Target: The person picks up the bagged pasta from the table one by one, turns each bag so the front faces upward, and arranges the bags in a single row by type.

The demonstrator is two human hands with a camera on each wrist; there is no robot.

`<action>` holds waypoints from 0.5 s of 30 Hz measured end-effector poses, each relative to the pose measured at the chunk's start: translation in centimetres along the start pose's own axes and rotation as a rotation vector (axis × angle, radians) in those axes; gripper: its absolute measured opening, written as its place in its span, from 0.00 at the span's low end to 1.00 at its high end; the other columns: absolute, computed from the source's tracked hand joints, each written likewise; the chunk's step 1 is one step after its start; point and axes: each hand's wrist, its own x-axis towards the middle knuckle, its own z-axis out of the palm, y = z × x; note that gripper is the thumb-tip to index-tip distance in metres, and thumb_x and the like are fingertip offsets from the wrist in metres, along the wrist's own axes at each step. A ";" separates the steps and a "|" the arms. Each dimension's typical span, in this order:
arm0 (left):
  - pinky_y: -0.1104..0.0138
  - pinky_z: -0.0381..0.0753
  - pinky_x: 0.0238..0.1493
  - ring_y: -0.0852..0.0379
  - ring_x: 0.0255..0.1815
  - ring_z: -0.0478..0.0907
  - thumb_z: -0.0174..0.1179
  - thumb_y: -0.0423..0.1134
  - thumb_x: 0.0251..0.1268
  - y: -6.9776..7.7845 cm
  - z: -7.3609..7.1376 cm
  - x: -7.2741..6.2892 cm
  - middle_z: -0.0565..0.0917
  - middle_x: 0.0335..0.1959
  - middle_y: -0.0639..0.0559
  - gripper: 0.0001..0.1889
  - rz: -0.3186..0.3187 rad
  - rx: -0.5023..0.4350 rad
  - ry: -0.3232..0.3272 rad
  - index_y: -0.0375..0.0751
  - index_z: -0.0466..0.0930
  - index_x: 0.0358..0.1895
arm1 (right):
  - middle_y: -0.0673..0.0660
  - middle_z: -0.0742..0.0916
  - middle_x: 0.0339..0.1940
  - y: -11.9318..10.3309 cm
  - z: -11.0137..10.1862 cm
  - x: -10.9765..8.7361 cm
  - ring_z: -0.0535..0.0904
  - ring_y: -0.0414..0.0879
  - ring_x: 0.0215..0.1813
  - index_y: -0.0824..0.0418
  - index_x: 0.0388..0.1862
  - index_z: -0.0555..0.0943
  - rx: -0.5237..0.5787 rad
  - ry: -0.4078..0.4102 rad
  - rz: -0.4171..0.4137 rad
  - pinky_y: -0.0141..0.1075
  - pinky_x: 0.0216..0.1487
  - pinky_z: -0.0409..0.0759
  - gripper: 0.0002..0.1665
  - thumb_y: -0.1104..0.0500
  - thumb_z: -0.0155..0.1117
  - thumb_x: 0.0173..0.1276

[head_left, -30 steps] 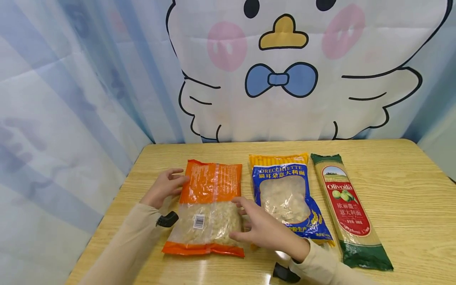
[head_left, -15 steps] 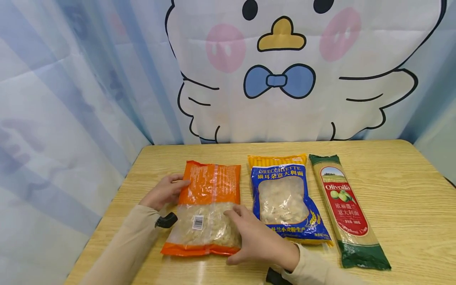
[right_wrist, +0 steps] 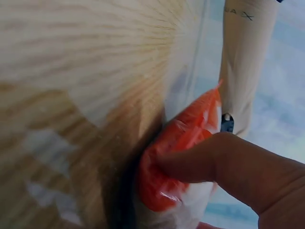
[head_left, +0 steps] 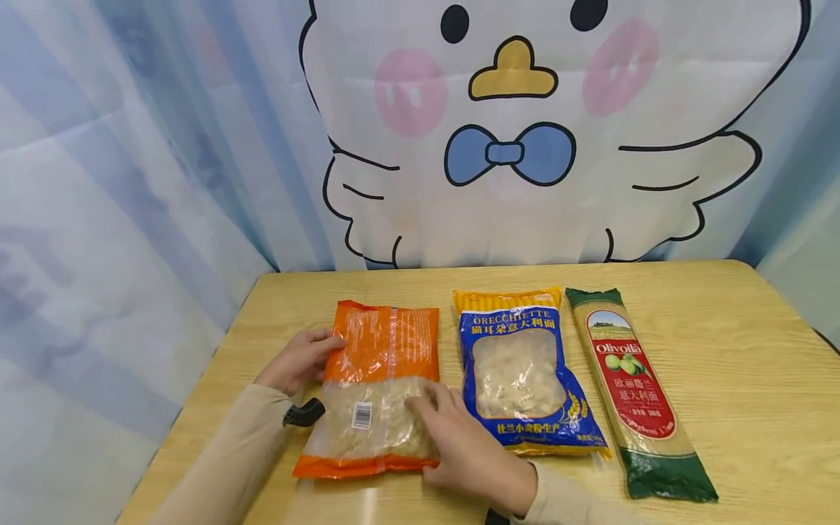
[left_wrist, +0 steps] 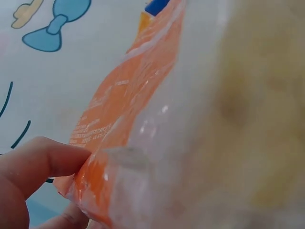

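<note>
The left hand (head_left: 298,362) pinches the ten o'clock edge of an orange-and-clear bag (head_left: 377,390), which sits toward seven o'clock in the head view. The right hand (head_left: 466,441) grips its four o'clock side between curled fingers and thumb, with a blue pack (head_left: 520,375) at five o'clock and a spaghetti pack (head_left: 639,394) at four

A plastic bag (head_left: 374,390), orange at both ends and clear between, is lying on the counter (head_left: 728,357), its barcode (head_left: 362,415) facing up, pale contents (head_left: 394,430) showing.
</note>
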 end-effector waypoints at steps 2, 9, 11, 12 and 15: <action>0.67 0.86 0.36 0.57 0.38 0.84 0.57 0.42 0.72 -0.3 -0.2 -0.2 0.84 0.45 0.46 0.26 0.000 -0.032 -0.027 0.31 0.67 0.67 | 0.68 0.72 0.67 -0.1 0.3 -0.1 0.70 0.60 0.63 0.57 0.63 0.72 0.003 0.021 -0.006 0.50 0.56 0.81 0.46 0.66 0.74 0.40; 0.66 0.86 0.42 0.57 0.43 0.84 0.55 0.43 0.74 -0.1 -0.5 -0.9 0.82 0.48 0.48 0.28 0.044 -0.108 -0.081 0.32 0.63 0.70 | 0.63 0.75 0.62 0.2 0.6 -0.1 0.72 0.56 0.60 0.57 0.58 0.75 0.028 0.109 -0.049 0.48 0.57 0.79 0.42 0.71 0.65 0.36; 0.65 0.86 0.45 0.56 0.45 0.84 0.55 0.43 0.75 0.2 -0.4 -1.2 0.81 0.51 0.47 0.29 0.052 -0.126 -0.090 0.32 0.60 0.72 | 0.62 0.75 0.62 0.3 0.5 -0.1 0.72 0.55 0.61 0.58 0.58 0.75 0.059 0.119 -0.045 0.49 0.59 0.78 0.41 0.73 0.64 0.38; 0.65 0.86 0.46 0.56 0.45 0.84 0.55 0.43 0.75 0.4 -0.4 -1.4 0.81 0.52 0.47 0.30 0.057 -0.133 -0.097 0.32 0.59 0.73 | 0.62 0.75 0.62 0.4 0.4 0.0 0.72 0.56 0.63 0.58 0.58 0.75 0.076 0.123 -0.042 0.49 0.60 0.77 0.40 0.74 0.63 0.39; 0.63 0.86 0.48 0.56 0.46 0.84 0.55 0.43 0.76 1.3 -0.2 -1.8 0.81 0.52 0.48 0.30 0.077 -0.165 -0.110 0.31 0.58 0.73 | 0.63 0.76 0.63 0.7 0.1 0.1 0.72 0.57 0.64 0.59 0.56 0.75 0.124 0.127 -0.032 0.49 0.60 0.78 0.38 0.76 0.62 0.41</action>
